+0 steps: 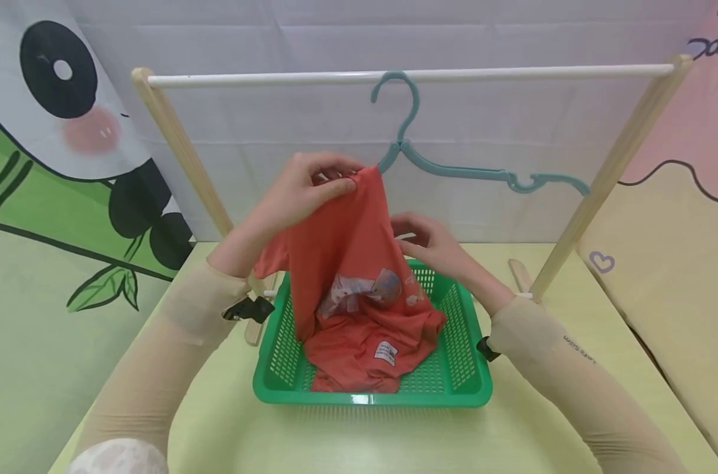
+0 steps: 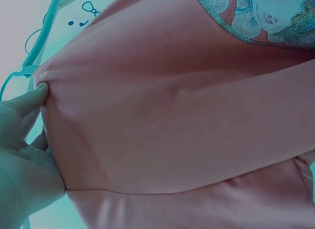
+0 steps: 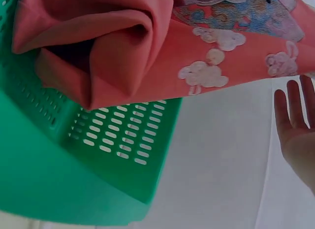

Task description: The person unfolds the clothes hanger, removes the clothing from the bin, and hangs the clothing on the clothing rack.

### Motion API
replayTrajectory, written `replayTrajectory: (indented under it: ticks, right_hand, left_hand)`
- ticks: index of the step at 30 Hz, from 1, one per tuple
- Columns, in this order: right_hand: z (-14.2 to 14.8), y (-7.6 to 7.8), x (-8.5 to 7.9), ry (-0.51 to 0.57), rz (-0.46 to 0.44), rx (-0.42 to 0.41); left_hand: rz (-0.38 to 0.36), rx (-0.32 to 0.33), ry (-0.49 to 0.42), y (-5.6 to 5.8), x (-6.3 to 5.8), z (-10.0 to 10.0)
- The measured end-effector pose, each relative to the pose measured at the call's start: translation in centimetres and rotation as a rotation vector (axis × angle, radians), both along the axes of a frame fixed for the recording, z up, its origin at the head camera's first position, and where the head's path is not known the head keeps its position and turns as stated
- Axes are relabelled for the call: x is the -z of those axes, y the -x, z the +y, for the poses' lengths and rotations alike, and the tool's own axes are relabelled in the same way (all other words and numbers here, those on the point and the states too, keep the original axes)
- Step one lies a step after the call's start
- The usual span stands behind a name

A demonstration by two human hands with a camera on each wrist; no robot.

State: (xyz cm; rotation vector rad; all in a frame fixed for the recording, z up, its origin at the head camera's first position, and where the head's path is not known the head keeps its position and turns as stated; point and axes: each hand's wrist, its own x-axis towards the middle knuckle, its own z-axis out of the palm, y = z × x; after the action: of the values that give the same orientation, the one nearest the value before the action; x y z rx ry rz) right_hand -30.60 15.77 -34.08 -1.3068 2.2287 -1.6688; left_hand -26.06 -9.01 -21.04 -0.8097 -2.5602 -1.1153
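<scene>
A red T-shirt [image 1: 347,230] with a printed front hangs partly from a teal hanger [image 1: 454,171], its lower part bunched in a green basket [image 1: 373,399]. One arm of the hanger disappears into the shirt, while the other is bare. My left hand [image 1: 311,181] pinches the shirt's upper edge between thumb and fingers, beside the hanger's neck. The left wrist view shows that thumb pressed on the cloth [image 2: 147,120]. My right hand [image 1: 427,240] is at the shirt's right edge, above the basket. Its fingers [image 3: 294,103] look extended in the right wrist view.
A white rail [image 1: 246,78] on wooden posts [image 1: 610,178] spans the back, with the hanger's hook at it. A white label [image 1: 386,353] shows on the bunched cloth. The basket stands on a pale yellow table [image 1: 359,441]; cartoon-printed sheets hang on both sides.
</scene>
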Motion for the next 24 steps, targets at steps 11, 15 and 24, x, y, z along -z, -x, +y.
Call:
replayTrajectory:
  ticks: [11,15,24]
  right_hand:
    - [-0.2,-0.4,1.4,-0.072,-0.020,-0.094]
    - [0.1,-0.3,1.7,-0.092,-0.031,-0.069]
    - [0.9,-0.3,2.0,-0.105,-0.077,-0.002]
  left_hand:
    - [-0.004,0.020,-0.053,0.4,-0.8,-0.8]
    - [0.003,0.022,-0.055,0.3,-0.6,-1.3]
    - [0.009,0.029,-0.029,-0.1,0.0,-2.2]
